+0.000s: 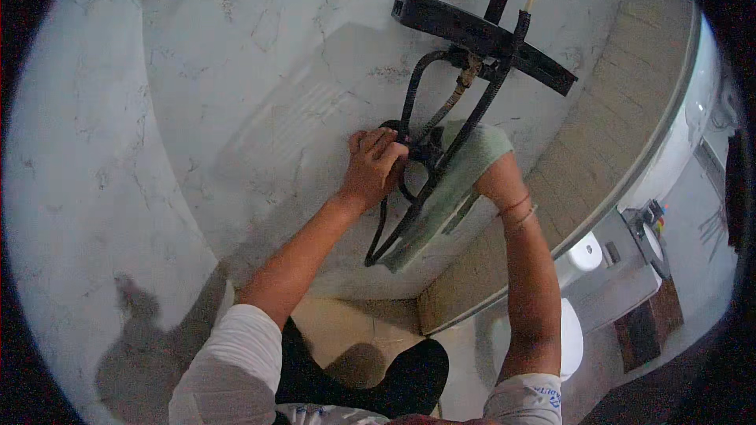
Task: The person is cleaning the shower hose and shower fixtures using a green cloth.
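Observation:
Before me, at a marbled wall, is a shower fixture with a long black shelf (pixel 466 35), a black riser pipe and black hoses (pixel 417 85). My left hand (pixel 376 168) grips a black part of the fixture below the shelf, where the hoses meet. My right hand (pixel 499 180) is inside or behind a pale green cloth (pixel 490 144), pressed near the same fittings. The cloth hangs down behind a black hose (pixel 452 159). A brownish metal fitting (pixel 469 71) sits just under the shelf. My right fingers are hidden by the cloth.
A curved glass edge (pixel 635 159) runs along the right above a tan tiled strip (pixel 567 171). Beyond it are a white toilet (pixel 572 339), a white roll (pixel 586 252) and a round mirror-like item (pixel 652 242). Beige floor (pixel 336 324) shows below.

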`<state>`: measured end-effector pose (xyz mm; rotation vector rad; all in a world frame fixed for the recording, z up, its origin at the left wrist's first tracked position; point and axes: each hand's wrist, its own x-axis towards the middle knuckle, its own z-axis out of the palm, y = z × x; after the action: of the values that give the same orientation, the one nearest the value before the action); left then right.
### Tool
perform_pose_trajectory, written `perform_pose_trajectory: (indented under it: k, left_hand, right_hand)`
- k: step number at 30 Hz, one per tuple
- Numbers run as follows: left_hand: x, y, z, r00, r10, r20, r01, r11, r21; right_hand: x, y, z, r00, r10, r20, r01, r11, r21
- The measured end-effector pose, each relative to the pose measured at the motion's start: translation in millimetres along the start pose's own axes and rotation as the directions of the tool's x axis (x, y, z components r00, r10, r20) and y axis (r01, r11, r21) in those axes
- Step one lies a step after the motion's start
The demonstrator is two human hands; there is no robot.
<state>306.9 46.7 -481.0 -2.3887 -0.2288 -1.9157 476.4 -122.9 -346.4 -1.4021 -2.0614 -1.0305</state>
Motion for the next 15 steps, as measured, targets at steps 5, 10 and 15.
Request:
perform_pose_trajectory:
  k: [5,10,15]
  left_hand:
    - [0.3,6.9,-2.2,0.996,-0.062,0.059,0.064,0.997,-0.031]
    - [0.2,16.7,-4.3,0.997,-0.079,0.024,0.079,0.997,-0.006]
    - [0.6,26.6,-4.6,0.992,-0.110,0.060,0.109,0.994,0.020]
  right_hand:
    - [-5.0,7.5,2.5,0.967,0.150,0.208,-0.121,0.982,-0.144]
    - [2.8,-3.0,19.0,0.977,0.123,0.174,-0.068,0.954,-0.291]
    - [-15.7,4.5,12.2,0.986,0.165,-0.003,-0.161,0.965,0.205]
